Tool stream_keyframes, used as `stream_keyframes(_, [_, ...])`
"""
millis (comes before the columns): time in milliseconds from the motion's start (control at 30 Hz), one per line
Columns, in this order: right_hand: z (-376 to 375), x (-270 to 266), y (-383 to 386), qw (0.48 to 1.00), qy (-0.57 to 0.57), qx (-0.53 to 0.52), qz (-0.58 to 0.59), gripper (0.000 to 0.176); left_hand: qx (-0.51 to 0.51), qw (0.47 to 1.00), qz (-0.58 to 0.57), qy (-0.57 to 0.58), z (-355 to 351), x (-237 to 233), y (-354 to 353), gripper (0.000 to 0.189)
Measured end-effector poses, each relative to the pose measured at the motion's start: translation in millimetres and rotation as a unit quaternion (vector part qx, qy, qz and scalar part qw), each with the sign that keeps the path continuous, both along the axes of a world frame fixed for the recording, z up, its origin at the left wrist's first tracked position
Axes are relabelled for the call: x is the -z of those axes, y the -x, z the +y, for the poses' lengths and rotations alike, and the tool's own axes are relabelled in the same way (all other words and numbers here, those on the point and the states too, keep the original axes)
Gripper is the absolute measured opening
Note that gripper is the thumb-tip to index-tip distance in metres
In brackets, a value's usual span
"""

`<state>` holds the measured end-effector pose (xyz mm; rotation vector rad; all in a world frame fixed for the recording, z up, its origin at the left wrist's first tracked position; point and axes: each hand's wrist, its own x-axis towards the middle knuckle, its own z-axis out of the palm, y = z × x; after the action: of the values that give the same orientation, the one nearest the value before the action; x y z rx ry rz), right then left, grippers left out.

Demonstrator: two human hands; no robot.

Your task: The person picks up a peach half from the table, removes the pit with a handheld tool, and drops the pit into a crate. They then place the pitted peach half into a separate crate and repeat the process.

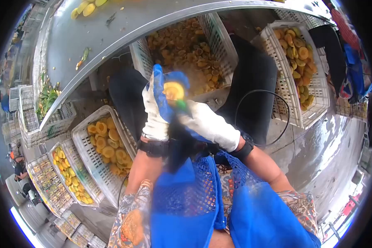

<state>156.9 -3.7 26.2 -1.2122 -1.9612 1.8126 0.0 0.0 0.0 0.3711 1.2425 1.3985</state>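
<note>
My left hand point(158, 99), in a white glove with blue coating, is closed round a yellow fruit half point(173, 91), its cut face showing. Against the fruit's lower right edge is a blurred tool point(182, 108) with a green part, gripped by my right hand point(204, 124) in a white glove. The tool's exact shape is smeared by motion. Both hands are close together above my lap. Just beyond them, between my knees, a white crate point(140, 56) holds many orange-brown fruit pieces.
A metal table point(82, 37) with fruit and leaf scraps curves across the upper left. Crates of fruit stand left point(84, 151) and right point(312, 113). A black cable point(286, 108) loops by my right knee. Other people are at the far left and right edges.
</note>
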Motion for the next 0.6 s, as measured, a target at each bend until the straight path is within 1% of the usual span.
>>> stream_keyframes(67, [2, -9, -3, 0.995, 0.09, 0.0, 0.037, 0.028, 0.056, 0.997, 0.06, -0.007, 1, -3, 4, 0.056])
stream_keyframes(100, [11, -1, 6, 0.993, 0.093, 0.004, 0.072, 0.028, 0.074, 0.992, 0.103, -0.02, 13, -10, 15, 0.056])
stream_keyframes(167, [7, 1, 5, 0.985, 0.149, 0.019, 0.09, 0.028, 0.113, 0.984, 0.135, 0.003, 14, -20, 14, 0.056])
stream_keyframes(200, [5, 11, 6, 0.992, 0.102, 0.015, 0.076, 0.028, 0.122, 0.98, 0.157, -0.004, 14, -17, 15, 0.056])
stream_keyframes(267, [3, 33, 8, 0.999, 0.007, 0.006, 0.046, 0.028, 0.116, 0.984, 0.135, 0.006, 10, -9, 16, 0.056])
stream_keyframes(300, [1, 31, 7, 0.999, 0.009, 0.008, 0.045, 0.029, 0.115, 0.986, 0.124, 0.013, 8, -5, 16, 0.056])
stream_keyframes(367, [0, 25, 5, 0.999, 0.01, 0.01, 0.042, 0.03, 0.089, 0.994, 0.059, 0.038, 7, 1, 13, 0.057])
stream_keyframes(400, [0, 26, 4, 0.998, 0.036, 0.004, 0.054, 0.03, 0.075, 0.996, 0.025, 0.05, 6, 4, 11, 0.057])
stream_keyframes(467, [0, 30, 4, 0.993, 0.09, -0.008, 0.08, 0.03, 0.086, 0.996, -0.001, 0.038, 1, 16, 13, 0.058])
stream_keyframes(500, [4, 26, 2, 0.978, 0.176, -0.005, 0.112, 0.031, 0.092, 0.995, -0.011, 0.029, 3, 18, 15, 0.058])
stream_keyframes(567, [9, 12, -5, 0.922, 0.348, -0.001, 0.172, 0.032, 0.141, 0.989, 0.049, 0.021, 4, 15, 19, 0.059])
stream_keyframes(600, [9, 9, -6, 0.906, 0.385, 0.015, 0.174, 0.033, 0.167, 0.983, 0.079, 0.018, 5, 12, 20, 0.059])
